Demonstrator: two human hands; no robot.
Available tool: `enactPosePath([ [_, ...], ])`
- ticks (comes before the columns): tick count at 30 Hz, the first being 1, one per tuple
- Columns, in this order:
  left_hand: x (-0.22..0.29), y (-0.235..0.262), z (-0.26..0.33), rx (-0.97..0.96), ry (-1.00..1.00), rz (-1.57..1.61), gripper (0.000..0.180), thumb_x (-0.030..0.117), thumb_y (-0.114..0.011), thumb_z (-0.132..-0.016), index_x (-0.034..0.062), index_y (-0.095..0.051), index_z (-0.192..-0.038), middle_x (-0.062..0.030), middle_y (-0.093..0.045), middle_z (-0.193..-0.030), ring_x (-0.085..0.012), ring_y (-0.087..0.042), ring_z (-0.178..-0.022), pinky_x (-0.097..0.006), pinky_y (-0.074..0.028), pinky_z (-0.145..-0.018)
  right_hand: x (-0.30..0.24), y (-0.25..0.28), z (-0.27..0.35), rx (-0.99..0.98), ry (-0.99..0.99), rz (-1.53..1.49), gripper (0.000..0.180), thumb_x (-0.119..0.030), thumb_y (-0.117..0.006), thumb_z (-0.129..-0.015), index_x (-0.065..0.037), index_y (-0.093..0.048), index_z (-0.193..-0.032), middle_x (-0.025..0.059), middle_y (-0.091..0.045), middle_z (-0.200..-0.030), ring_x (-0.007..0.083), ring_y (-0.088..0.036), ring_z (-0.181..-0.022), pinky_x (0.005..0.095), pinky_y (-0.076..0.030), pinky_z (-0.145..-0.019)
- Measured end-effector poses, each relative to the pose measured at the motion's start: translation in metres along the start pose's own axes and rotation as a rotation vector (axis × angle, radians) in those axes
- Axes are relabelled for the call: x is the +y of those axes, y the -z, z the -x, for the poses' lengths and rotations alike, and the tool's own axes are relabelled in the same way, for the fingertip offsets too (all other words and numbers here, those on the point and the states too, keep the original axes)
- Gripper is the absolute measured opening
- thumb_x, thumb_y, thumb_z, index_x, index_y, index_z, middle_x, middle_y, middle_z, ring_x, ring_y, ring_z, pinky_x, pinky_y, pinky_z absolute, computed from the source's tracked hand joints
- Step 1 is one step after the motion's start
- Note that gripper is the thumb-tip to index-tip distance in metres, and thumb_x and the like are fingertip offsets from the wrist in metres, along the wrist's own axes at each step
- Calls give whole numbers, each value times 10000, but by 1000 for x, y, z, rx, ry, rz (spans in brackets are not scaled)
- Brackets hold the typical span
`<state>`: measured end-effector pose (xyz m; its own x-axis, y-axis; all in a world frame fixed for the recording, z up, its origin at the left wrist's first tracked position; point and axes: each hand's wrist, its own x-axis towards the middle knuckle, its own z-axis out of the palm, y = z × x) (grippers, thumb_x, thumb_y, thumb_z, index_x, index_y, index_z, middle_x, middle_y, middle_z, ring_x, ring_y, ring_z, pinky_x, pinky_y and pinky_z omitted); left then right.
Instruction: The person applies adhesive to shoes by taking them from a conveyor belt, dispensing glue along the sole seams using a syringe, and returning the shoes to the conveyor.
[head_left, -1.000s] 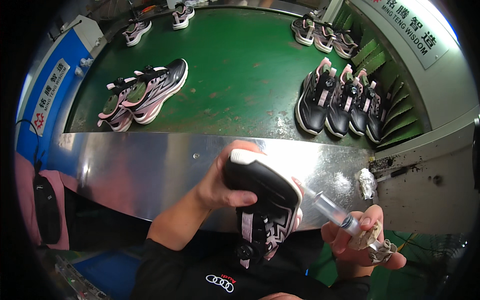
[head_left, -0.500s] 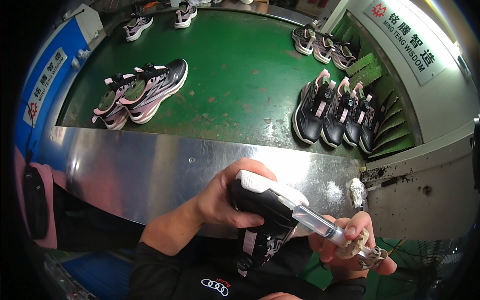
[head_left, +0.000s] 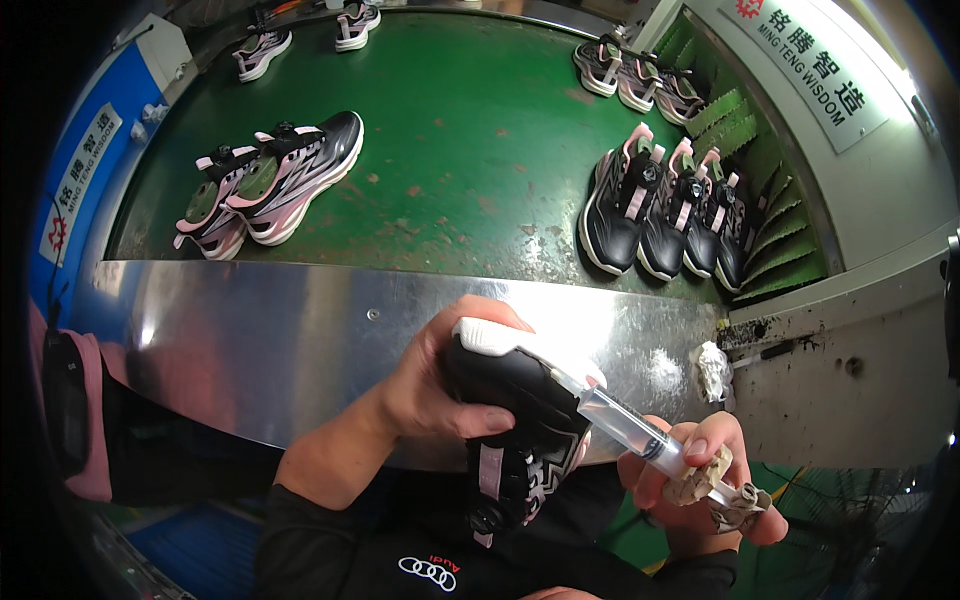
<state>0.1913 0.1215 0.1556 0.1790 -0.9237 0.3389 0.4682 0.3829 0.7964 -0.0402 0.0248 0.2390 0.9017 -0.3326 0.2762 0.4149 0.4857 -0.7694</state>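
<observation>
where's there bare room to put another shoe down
Free: the middle of the green surface, between the shoe pair at left and the row of black shoes; also the metal strip left of the left hand. Crowded: the right side, where that row stands beside green flaps.

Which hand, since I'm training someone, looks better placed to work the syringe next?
Right, probably: the right hand holds the syringe, pointed toward the shoe, while the left hand is occupied gripping that shoe.

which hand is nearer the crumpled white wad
Right: the right hand, with the syringe, shows just below the white wad; the left hand, holding the shoe, is much farther left.
</observation>
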Motion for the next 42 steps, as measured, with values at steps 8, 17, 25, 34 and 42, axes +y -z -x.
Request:
enactPosePath([
  [8,2,5,-2,161,91,54,694,80,-774,-563,54,-465,-1183,-55,-568,-1049,-171,-541,-1013,-302,-415,-907,6,12,10,9,50,20,896,-605,-732,-670,40,-430,-1214,157,-539,-975,232,-542,-913,315,-409,-797],
  [17,2,4,-8,301,175,186,694,152,-750,-620,29,-458,-1237,-140,-583,-1136,-257,-583,-1044,-375,-463,-922,22,31,30,80,42,-19,961,-564,-800,-609,76,-423,-1219,171,-538,-959,237,-548,-912,290,-425,-779],
  [25,-4,-3,-32,99,285,293,744,424,-698,-683,-68,-465,-1190,-270,-579,-1058,-364,-615,-936,-452,-518,-835,37,46,44,81,41,-31,964,-534,-811,-610,96,-417,-1225,175,-535,-992,222,-538,-926,291,-408,-795],
  [34,-12,33,-6,359,244,437,605,264,-652,-783,-35,-452,-1269,-194,-570,-1197,-310,-588,-1065,-430,-477,-938,47,50,58,63,59,-67,939,-469,-829,-626,91,-406,-1251,164,-517,-1045,197,-519,-936,278,-393,-810],
  [42,-11,35,-10,404,280,453,543,305,-635,-800,-9,-510,-1224,-169,-597,-1168,-283,-593,-1052,-411,-471,-940,49,44,76,75,20,-100,934,-454,-835,-623,85,-413,-1257,153,-499,-1049,193,-516,-935,270,-400,-802],
])
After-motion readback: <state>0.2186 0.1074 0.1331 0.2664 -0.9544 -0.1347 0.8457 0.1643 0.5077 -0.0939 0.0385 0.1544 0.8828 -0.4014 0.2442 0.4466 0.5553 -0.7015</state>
